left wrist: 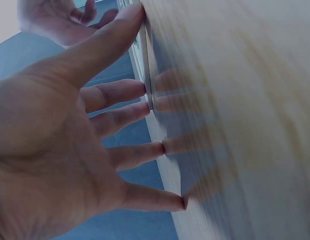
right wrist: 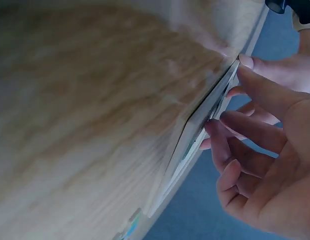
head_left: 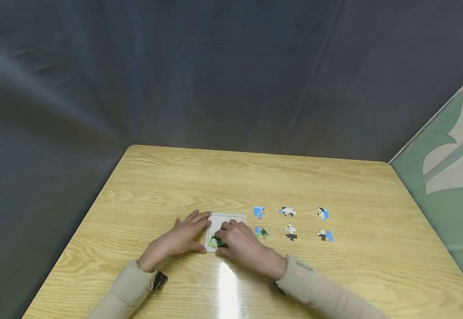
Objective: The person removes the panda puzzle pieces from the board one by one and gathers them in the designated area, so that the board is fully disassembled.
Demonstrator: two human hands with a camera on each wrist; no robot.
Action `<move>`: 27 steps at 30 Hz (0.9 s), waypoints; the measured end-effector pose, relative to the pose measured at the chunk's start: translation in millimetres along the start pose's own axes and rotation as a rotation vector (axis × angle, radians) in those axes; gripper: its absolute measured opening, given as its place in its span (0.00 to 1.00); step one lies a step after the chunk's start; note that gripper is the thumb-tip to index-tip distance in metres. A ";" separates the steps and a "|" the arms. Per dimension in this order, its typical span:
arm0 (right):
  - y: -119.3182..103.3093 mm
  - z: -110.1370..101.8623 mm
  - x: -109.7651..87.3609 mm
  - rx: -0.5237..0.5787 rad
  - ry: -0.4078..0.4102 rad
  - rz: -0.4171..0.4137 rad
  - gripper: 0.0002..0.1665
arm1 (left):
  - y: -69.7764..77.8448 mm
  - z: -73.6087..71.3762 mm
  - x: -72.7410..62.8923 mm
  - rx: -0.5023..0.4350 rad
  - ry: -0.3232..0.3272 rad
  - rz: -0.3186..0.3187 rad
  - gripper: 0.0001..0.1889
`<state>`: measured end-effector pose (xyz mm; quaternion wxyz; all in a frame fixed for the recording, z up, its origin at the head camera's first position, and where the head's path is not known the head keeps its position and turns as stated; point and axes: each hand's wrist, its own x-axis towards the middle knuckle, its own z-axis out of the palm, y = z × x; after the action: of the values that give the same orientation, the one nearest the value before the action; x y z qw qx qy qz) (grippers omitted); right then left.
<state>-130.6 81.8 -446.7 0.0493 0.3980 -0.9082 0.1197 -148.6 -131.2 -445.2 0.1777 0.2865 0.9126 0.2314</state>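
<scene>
Left hand (head_left: 181,237) and right hand (head_left: 239,241) touching tray (head_left: 217,220), puzzle pieces (head_left: 287,212) alongside

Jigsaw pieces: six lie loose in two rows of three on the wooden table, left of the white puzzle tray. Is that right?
Not quite: the head view shows the six loose jigsaw pieces right of the white puzzle tray, in two rows of three on the wooden table.

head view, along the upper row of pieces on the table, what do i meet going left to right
Left hand → frame → blue piece → mostly white piece → black, white and blue piece.
</scene>
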 end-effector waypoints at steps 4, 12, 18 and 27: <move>-0.2 1.6 0.7 0.003 -0.003 -0.006 0.19 | -0.3 -0.3 0.0 0.005 -0.004 -0.009 0.38; -1.4 2.8 5.6 0.023 -0.043 -0.032 0.18 | -0.8 0.5 0.1 0.000 -0.004 -0.010 0.37; -1.4 2.3 7.4 0.061 -0.037 -0.042 0.17 | -0.2 0.2 0.5 0.003 -0.005 -0.010 0.37; -1.1 0.7 9.1 0.074 -0.029 -0.059 0.15 | 1.5 -0.2 -0.1 0.005 0.000 -0.011 0.36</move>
<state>-136.0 74.4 -445.5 0.0251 0.4276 -0.8918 0.1459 -148.0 -130.2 -444.2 0.1785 0.2820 0.9146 0.2282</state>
